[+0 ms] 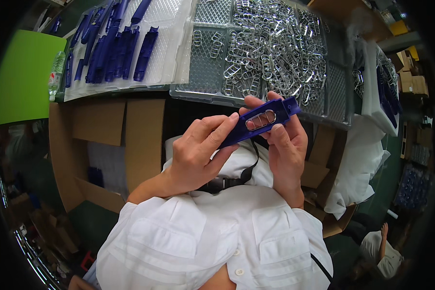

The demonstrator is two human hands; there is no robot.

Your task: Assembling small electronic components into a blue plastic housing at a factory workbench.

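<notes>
A long dark blue plastic housing point(239, 129) is held in front of my chest, tilted up toward the right. My left hand point(193, 151) grips its lower left end between thumb and fingers. Around the right part closes my right hand point(286, 145), thumb on the near edge and fingers behind. A shiny metal oval frame with crossbars point(261, 120) sits at the housing's long opening; fingers show through it. Just beyond my hands, a heap of similar metal frames point(270, 53) fills much of a clear plastic tray point(205, 67).
Several blue plastic housings point(145, 54) lie on a white sheet point(166, 58) at the far left, near a plastic bottle point(56, 75). Open cardboard boxes point(145, 150) stand below the table edge. At right are a white foam piece point(372, 96) and another person point(379, 251).
</notes>
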